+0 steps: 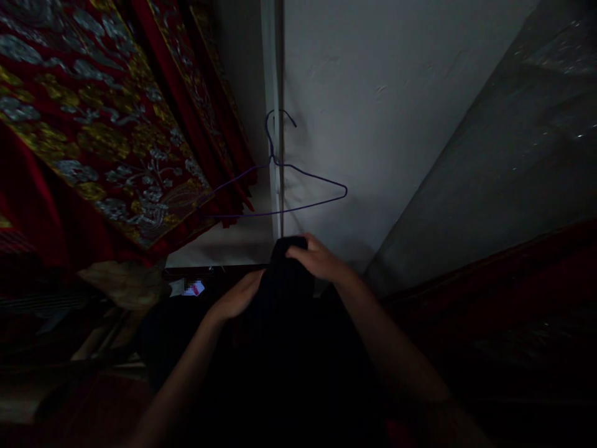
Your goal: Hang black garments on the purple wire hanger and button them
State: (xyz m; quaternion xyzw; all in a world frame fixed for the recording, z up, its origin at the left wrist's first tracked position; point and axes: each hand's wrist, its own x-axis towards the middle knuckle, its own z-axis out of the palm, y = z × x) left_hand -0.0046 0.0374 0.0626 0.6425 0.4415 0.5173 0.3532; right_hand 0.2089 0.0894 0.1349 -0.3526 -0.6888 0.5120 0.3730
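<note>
Both hands on dark cloth, seemingly

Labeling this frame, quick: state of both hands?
Left hand: against the dark cloth; fingers partly hidden, grip unclear.
Right hand: closed, holding the dark cloth.

- Reaching forward from the bottom edge with left forearm and right forearm, both bare and slanting inward.
- Holding left hand lower, with back upward and fingertips hidden.
- Holding right hand slightly higher, with thumb pressing leftward and most fingers hidden.
- Leaving a small gap between, near but apart.
</note>
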